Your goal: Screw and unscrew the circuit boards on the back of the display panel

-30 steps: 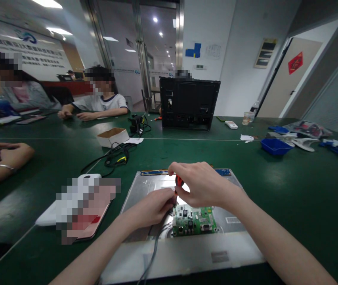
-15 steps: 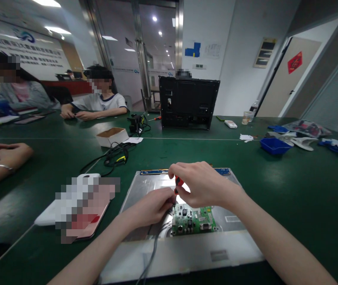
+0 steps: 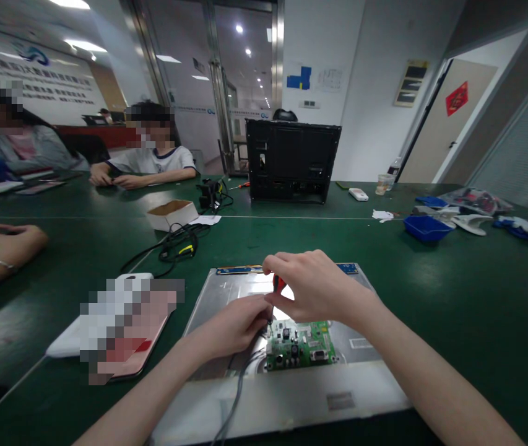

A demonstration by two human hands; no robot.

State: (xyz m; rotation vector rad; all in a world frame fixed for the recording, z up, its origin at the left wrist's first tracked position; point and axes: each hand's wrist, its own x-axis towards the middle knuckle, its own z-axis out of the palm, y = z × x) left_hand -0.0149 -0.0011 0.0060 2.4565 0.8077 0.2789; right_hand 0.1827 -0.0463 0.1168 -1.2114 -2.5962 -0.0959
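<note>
Green and thin, the circuit board [image 3: 298, 345] lies flat near the middle of the shiny metal panel [image 3: 220, 288], just in front of your hands. It looks light and stiff, and its small bumpy parts could break, so its bare edges seem the best place to hold. The panel is likely heavier, hard and a bit slippery; its long sides look good for two hands.

Your right hand [image 3: 312, 285] has its fingers curled around a red and black tool [image 3: 278, 284], held above the panel by the far left corner of the board. The tool looks light and hard, and its handle is the part to grip. Your left hand [image 3: 240, 319] is bent in close to the tool's low end; its fingertips are hidden, so I cannot tell what they pinch. Grey wires [image 3: 240, 390] run out from under that hand toward you.

One sticker [image 3: 340, 401] on the near white strip and a pale label [image 3: 357, 343] right of the board are too small to read. Left of the panel, a pink phone [image 3: 161, 316] lies on the green table [image 3: 477, 322]. Farther off stands a black frame [image 3: 294, 161]. The wall sign [image 3: 36, 80] has big Chinese writing, too blurry to read for sure.
</note>
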